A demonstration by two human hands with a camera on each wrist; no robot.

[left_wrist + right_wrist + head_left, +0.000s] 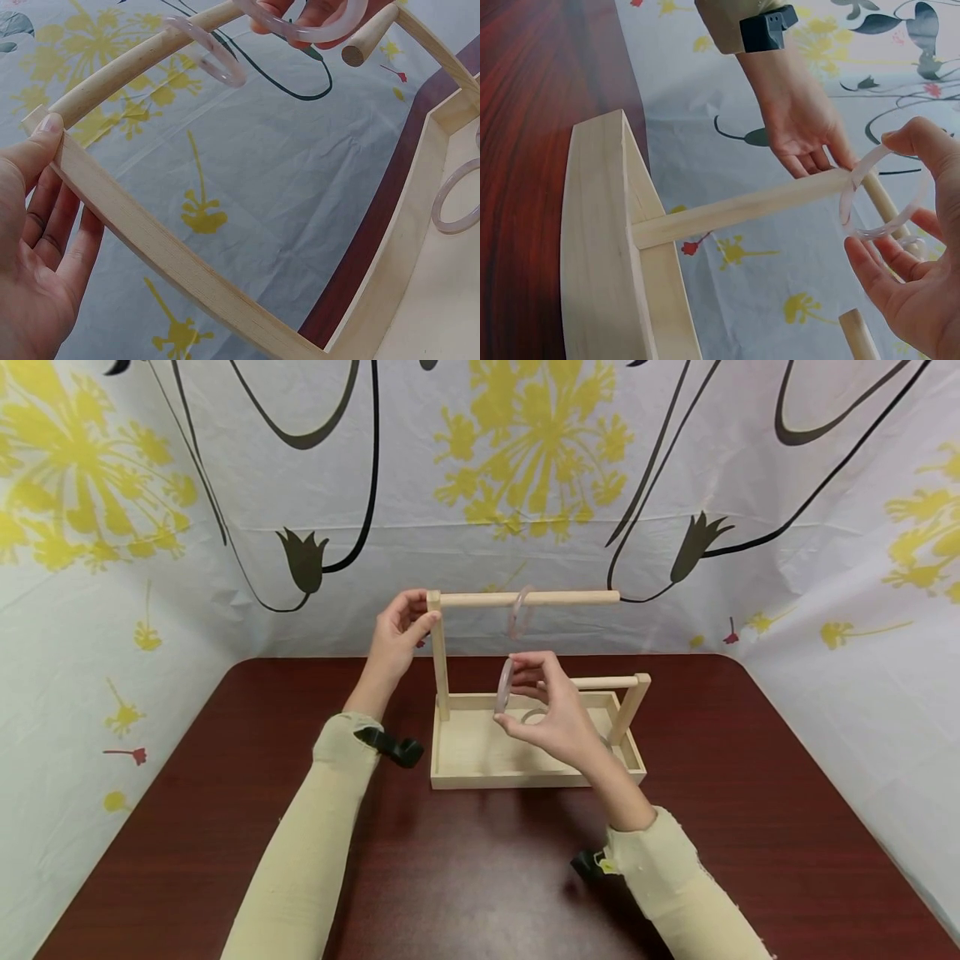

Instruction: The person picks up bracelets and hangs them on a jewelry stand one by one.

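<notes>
My left hand (396,639) grips the top of the tall post (440,664) of a wooden bangle stand, thumb in front and fingers behind. Between the thumb and fingertips of my right hand (558,714) is a pale, translucent bangle (504,685), held nearly upright below the upper rod (570,598). Another pinkish bangle (234,78) hangs on that rod near its middle. In the left wrist view, a bangle (457,226) lies in the tray, with part of one more at the frame's right edge. My right hand partly hides the lower rod (611,682).
The stand's shallow wooden tray (480,782) rests on a dark red table (465,860). A short post (632,710) at its right end carries the lower rod. Behind hangs a white patterned cloth (450,543). Black straps with small devices are on both wrists.
</notes>
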